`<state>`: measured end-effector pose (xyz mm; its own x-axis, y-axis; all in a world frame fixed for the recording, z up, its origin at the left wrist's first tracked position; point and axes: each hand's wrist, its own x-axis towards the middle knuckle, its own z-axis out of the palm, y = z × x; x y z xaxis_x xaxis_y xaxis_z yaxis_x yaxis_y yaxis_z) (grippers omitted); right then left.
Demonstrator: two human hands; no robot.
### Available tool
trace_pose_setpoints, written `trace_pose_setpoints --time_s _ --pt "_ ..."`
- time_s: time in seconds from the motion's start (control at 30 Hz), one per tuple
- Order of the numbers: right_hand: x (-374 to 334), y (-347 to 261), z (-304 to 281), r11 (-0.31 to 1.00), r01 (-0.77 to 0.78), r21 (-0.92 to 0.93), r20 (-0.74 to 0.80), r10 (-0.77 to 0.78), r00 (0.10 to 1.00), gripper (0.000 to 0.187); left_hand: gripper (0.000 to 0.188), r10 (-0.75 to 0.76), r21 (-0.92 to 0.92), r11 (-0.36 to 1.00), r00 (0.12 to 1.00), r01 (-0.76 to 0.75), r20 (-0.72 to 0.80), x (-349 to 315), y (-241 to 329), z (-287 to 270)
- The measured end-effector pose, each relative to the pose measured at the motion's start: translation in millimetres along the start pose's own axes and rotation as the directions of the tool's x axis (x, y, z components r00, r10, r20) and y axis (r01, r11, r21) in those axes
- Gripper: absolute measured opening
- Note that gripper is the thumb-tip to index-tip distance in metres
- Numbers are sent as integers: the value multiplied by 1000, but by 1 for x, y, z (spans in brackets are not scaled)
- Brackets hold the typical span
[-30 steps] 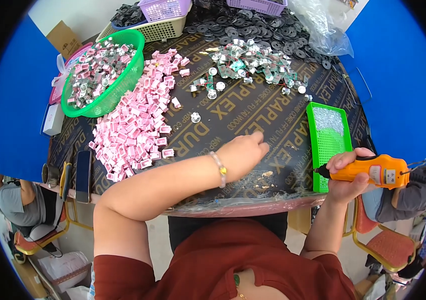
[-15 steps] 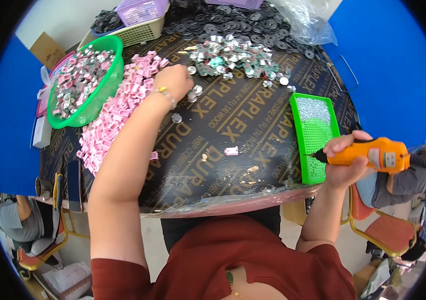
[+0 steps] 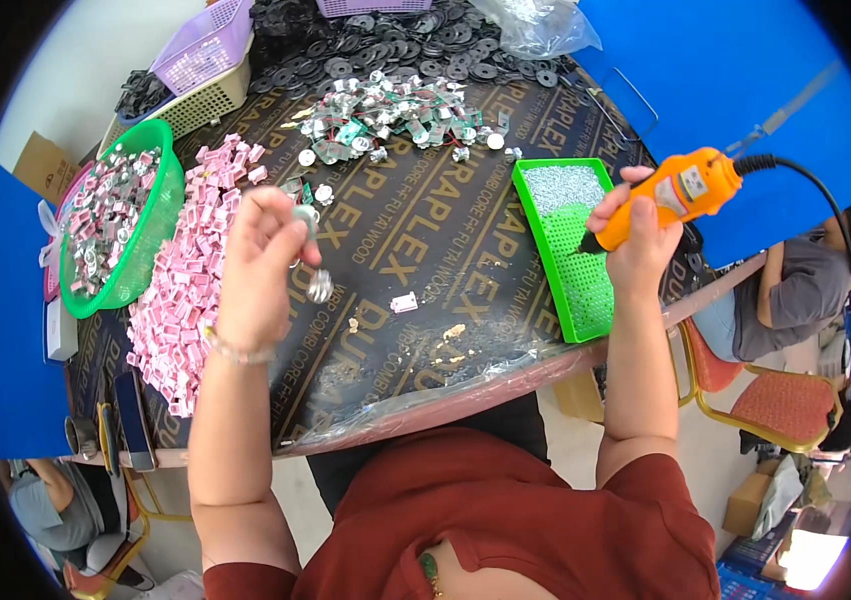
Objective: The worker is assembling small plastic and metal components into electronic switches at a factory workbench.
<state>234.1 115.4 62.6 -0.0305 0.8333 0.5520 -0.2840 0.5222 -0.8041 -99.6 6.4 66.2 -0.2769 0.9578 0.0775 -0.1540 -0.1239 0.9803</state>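
Observation:
My left hand [image 3: 261, 265] is closed in a pinch on a small round silvery-green part [image 3: 304, 220], beside the heap of pink plastic housings [image 3: 181, 290]. Just below its fingertips is a shiny silver round piece [image 3: 320, 287]; whether it hangs from the held part or lies on the table I cannot tell. My right hand [image 3: 638, 235] grips an orange electric screwdriver [image 3: 681, 190] with a black cord. Its dark nose points left over the green tray [image 3: 574, 328], which holds tiny silvery pieces [image 3: 566, 188]. A single pink housing [image 3: 404, 302] lies mid-table.
Small green circuit boards with silver parts [image 3: 396, 115] are heaped at the back, before black discs [image 3: 446, 55]. A green basket [image 3: 168, 190] of pink and silver pieces stands left. Purple baskets [image 3: 201, 50] and a clear bag [image 3: 546, 28] sit behind. Another person [image 3: 811, 290] sits at right.
My left hand has come back toward me from beside the boards, now with a small round part in its fingers. My right hand has lifted and tilted the screwdriver. The whole view has shifted.

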Motion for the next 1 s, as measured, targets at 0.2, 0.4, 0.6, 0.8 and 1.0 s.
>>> trace_pose_setpoints --time_s 0.2,0.4,0.6,0.8,1.0 --pt "11 14 7 998 -54 -35 53 55 997 29 8 -43 58 998 997 39 71 -25 -32 21" --pt "6 19 4 999 -41 -21 26 41 999 27 20 -228 241 949 969 201 90 -37 -39 32" --pt "4 20 5 1000 -29 -12 34 29 999 29 29 78 601 794 996 -93 52 -42 -39 40" --pt "4 22 7 1000 -16 7 46 15 999 34 21 37 698 706 991 -118 131 -41 -40 35" --pt "4 23 4 998 -6 -57 34 8 999 45 19 127 776 537 941 -331 313 -43 -52 35"
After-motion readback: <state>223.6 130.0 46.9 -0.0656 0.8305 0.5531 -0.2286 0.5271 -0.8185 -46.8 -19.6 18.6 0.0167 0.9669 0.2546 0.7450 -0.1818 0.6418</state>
